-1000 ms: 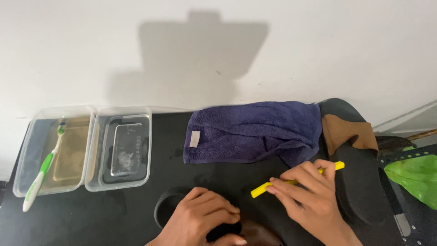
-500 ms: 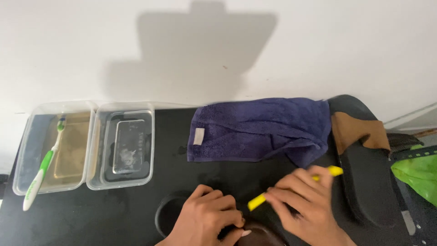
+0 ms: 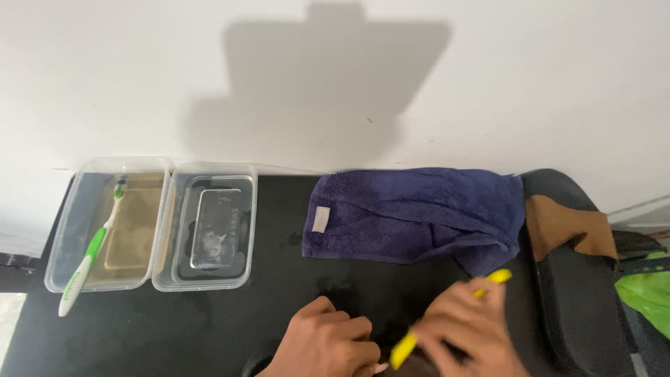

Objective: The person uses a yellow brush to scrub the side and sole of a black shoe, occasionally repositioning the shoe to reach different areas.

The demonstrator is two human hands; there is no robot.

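My right hand (image 3: 467, 335) grips a long yellow stick-like tool (image 3: 447, 318) at a slant, its lower end near the bottom edge; the hand is blurred. My left hand (image 3: 328, 342) is curled over a dark round object (image 3: 255, 364) at the bottom edge, mostly hidden. A folded dark blue towel (image 3: 419, 213) lies on the black table (image 3: 230, 321) just beyond both hands.
Two clear plastic tubs stand at the left: one (image 3: 112, 223) with brownish liquid and a green and white toothbrush (image 3: 91, 251) resting on its rim, one (image 3: 209, 227) with clear liquid. A black shoe (image 3: 579, 279) with a brown insole (image 3: 565, 223) lies at the right, beside a green bag (image 3: 645, 293).
My right hand has moved down and toward my left hand with the yellow tool, which now slants more steeply. The view has shifted, so everything sits lower and further right.
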